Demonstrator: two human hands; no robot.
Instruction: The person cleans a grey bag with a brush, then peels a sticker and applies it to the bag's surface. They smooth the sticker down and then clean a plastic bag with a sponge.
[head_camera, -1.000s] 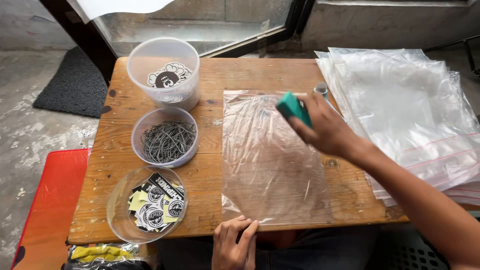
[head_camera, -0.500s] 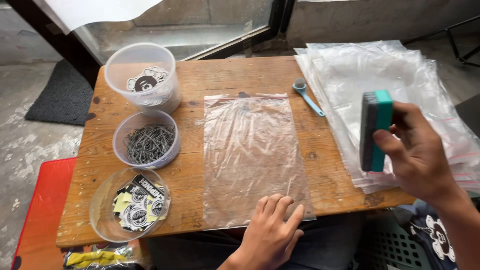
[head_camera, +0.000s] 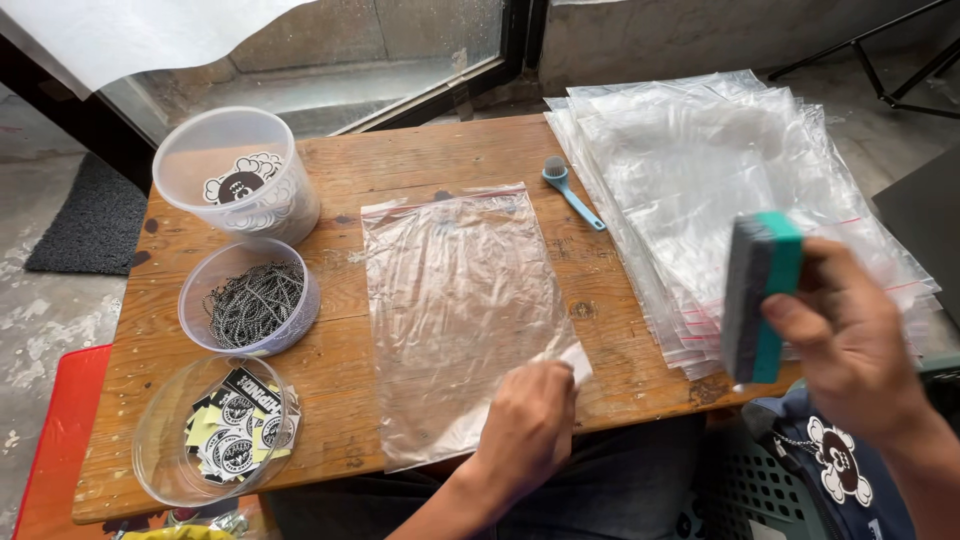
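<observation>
A clear zip bag (head_camera: 455, 300) lies flat in the middle of the wooden table (head_camera: 400, 160). My left hand (head_camera: 527, 425) rests on its near right corner and pinches that corner up a little. My right hand (head_camera: 848, 335) is raised off the table's right front edge and grips a teal and grey block-shaped eraser (head_camera: 757, 292), held upright. Beneath and beyond that hand lies a stack of clear zip bags (head_camera: 720, 180).
Three clear tubs stand along the left side: a far one with printed stickers (head_camera: 240, 185), a middle one with metal ball chains (head_camera: 250, 298), a near one with black and yellow stickers (head_camera: 222, 432). A small blue scoop (head_camera: 570, 190) lies between the bag and the stack.
My right hand carried the eraser from over the bag's far right corner out to the right and toward me. My left hand moved up onto the bag's near corner.
</observation>
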